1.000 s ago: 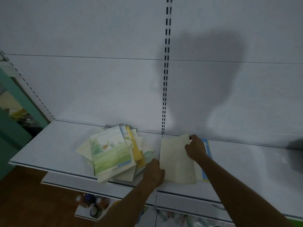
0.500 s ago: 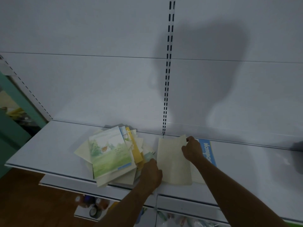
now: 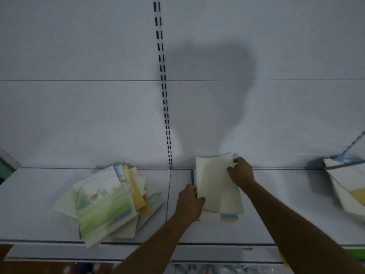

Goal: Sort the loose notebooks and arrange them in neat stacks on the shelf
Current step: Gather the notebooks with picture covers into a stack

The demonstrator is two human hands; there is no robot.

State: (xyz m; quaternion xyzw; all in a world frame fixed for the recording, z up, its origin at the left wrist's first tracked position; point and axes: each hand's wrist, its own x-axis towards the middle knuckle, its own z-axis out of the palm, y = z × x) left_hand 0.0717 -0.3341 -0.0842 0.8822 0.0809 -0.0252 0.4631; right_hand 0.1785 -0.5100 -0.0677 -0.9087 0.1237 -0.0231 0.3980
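Lying fanned and untidy on left part of white shelf (image 3: 29,198): loose notebooks (image 3: 106,202), landscape cover uppermost. Right of the shelf joint, left hand (image 3: 188,201) pinching lower left edge of cream notebook (image 3: 215,182); right hand (image 3: 241,173) gripping its upper right edge, over a blue-and-yellow cover (image 3: 229,216). Far right: another untidy pile (image 3: 347,186).
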